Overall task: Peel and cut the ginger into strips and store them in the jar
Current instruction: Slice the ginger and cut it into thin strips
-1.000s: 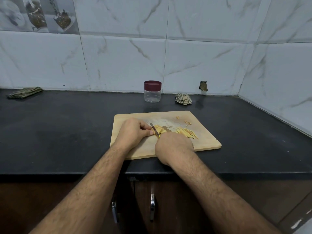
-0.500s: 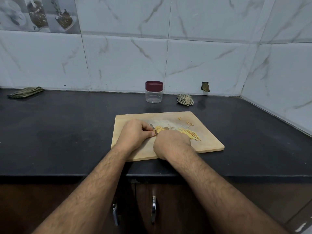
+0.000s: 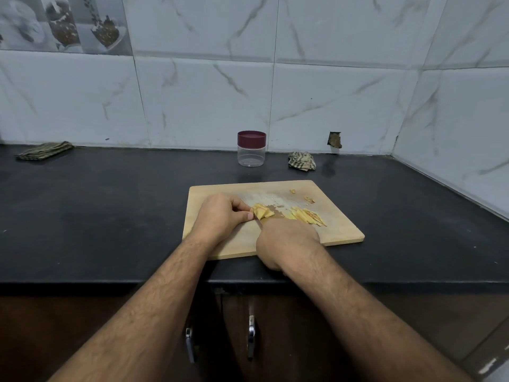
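Note:
On the wooden cutting board [image 3: 338,230] lies a small stack of yellow ginger slices [image 3: 263,211]. My left hand [image 3: 220,216] pinches the stack's left edge with curled fingers. My right hand [image 3: 286,241] grips a knife whose handle is hidden; only a short piece of blade [image 3: 258,219] shows right by the slices. A pile of cut ginger strips [image 3: 307,216] lies to the right on the board. A clear jar [image 3: 251,148] with a dark red lid stands behind the board by the wall, closed.
Small peel scraps [image 3: 308,199] lie at the board's far right. A crumpled cloth [image 3: 301,160] sits right of the jar and a folded cloth [image 3: 44,150] at the far left of the black counter [image 3: 110,216]. Tiled walls close the back and right.
The knife blade stood up over the slices a second ago and now is low, almost hidden behind my right hand. My left hand keeps holding the stack.

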{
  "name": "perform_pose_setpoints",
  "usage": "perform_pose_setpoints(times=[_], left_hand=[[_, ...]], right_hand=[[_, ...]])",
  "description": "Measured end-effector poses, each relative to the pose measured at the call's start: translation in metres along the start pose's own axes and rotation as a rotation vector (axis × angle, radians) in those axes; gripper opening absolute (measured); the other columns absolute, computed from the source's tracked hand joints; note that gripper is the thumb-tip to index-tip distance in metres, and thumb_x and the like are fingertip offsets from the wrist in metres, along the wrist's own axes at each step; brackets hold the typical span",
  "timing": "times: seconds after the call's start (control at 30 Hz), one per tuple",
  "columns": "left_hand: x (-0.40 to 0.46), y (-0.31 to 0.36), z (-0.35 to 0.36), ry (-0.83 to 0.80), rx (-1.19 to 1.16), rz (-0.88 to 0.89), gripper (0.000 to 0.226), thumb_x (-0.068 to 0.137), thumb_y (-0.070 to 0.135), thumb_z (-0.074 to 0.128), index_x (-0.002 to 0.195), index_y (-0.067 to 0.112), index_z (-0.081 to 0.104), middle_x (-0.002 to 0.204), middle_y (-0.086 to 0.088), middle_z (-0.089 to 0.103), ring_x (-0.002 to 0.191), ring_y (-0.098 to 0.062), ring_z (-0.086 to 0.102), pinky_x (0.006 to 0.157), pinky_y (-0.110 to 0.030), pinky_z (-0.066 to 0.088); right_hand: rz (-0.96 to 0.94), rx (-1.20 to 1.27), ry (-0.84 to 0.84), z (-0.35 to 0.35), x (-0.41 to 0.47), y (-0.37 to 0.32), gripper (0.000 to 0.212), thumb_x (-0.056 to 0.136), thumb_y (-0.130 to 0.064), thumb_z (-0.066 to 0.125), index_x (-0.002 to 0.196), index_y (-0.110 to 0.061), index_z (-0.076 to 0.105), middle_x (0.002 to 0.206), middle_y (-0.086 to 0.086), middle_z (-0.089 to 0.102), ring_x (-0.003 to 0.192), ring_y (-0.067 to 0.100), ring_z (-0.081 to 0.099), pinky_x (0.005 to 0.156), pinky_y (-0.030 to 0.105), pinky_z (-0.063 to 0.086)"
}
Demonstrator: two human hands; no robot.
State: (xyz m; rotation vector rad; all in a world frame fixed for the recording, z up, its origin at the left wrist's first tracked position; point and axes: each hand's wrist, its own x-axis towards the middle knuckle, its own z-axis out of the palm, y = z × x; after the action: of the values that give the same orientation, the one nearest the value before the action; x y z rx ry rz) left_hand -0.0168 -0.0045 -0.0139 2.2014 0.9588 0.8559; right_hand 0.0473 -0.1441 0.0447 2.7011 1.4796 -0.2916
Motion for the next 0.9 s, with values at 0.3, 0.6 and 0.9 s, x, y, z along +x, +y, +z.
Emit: perform_pose_setpoints(times=[0.3,0.6,0.9], left_hand=[[0.0,0.0,-0.001,0.008,0.001,-0.041,0.009,0.077,0.024,0.083,0.084,0.021,0.079,0.081,0.015,0.072,0.08,0.004,0.061,0.067,-0.01,0.044],[-0.001,0.0,-0.001,-0.005,0.008,-0.039,0.01,0.078,0.025,0.082,0.087,0.022,0.08,0.087,0.013,0.075,0.084,0.0,0.063,0.077,-0.021,0.05],[0.0,-0.001,0.001,-0.004,0.02,-0.032,0.01,0.08,0.025,0.081,0.089,0.022,0.08,0.087,0.014,0.074,0.08,0.003,0.061,0.064,-0.008,0.04]], right_hand=[[0.0,-0.006,0.006,0.008,-0.021,0.016,0.031,0.098,-0.018,0.048,0.128,-0.015,0.055,0.127,0.005,0.059,0.112,0.025,0.056,0.078,0.035,0.04],[0.009,0.231,-0.013,0.006,-0.012,0.026,0.025,0.1,-0.025,0.036,0.102,-0.013,0.057,0.093,0.006,0.068,0.077,0.023,0.068,0.069,0.031,0.05],[0.01,0.281,0.034,0.002,-0.006,0.024,0.031,0.102,-0.031,0.033,0.101,-0.014,0.059,0.086,0.004,0.069,0.068,0.02,0.068,0.063,0.029,0.046]])
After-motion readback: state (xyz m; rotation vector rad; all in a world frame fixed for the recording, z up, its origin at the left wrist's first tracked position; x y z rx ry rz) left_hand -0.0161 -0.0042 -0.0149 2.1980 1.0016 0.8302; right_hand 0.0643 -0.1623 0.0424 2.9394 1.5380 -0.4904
